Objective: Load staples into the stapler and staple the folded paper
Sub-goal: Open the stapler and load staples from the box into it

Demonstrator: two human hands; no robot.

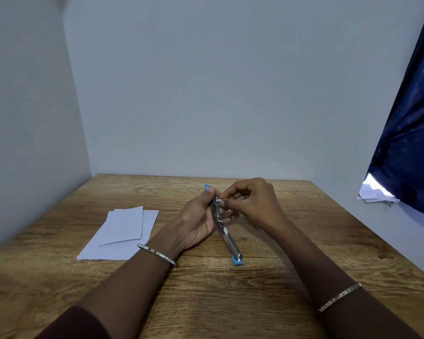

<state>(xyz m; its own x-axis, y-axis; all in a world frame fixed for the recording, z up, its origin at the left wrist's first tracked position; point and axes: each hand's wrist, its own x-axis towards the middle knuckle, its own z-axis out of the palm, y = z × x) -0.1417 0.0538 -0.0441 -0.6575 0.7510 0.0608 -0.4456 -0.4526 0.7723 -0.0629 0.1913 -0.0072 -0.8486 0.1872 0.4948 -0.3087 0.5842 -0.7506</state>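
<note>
A metal stapler (227,237) with blue plastic ends lies opened out flat over the middle of the wooden table, its near blue end down on the wood. My left hand (196,221) grips its far half from the left side. With thumb and forefinger, my right hand (252,204) pinches a small strip of staples (218,199) right above the stapler's open metal channel. The folded white paper (125,228) lies flat on the table to the left of my left hand, untouched.
The wooden table (279,277) meets pale walls at its back and left edges. A dark blue curtain (409,143) hangs at the far right, with some white paper scraps (375,192) at its lower edge beyond the table's right side.
</note>
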